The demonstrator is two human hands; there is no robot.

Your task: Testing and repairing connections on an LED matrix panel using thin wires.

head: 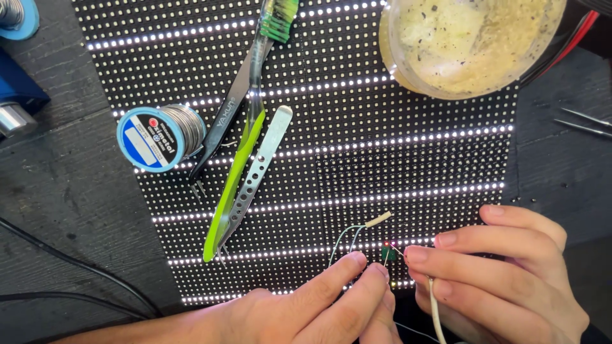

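Left hand [319,306] comes in from the bottom edge, index and middle fingertips pinched together on thin pale green-and-white wires [347,234] just above the panel. Right hand [503,274] sits at bottom right, fingers curled, thumb and index fingertips closed on a small green component [387,255]; a white insulated cable [435,306] runs down between its fingers and out of frame. The two hands' fingertips are nearly touching, component between them. A tiny red lit spot shows right beside the component. The wires loop up to a short cream-coloured sleeve end [377,219] lying on the panel just above the hands.

All of it is over a black LED matrix panel [414,159] with several horizontal rows lit white, lying on a dark grey wooden bench [57,197].

Further up, left of centre: perforated silver metal tweezers [255,172] lying diagonally, touching a lime-green and clear plastic toothbrush [245,134] whose green bristle head is at the top edge. Black tweezers [220,124] cross under the toothbrush, tips pointing down-left. Just beside them to the left, a blue-labelled spool of silver solder wire [159,137] on its side at the panel edge.

Far top right: round clear plastic tub with yellowish residue [468,41] overlapping the panel corner, red and black leads [570,44] behind it. Right edge: thin metal tool tips [583,122], can't tell what kind. Top left: blue device [16,95], partly cropped.
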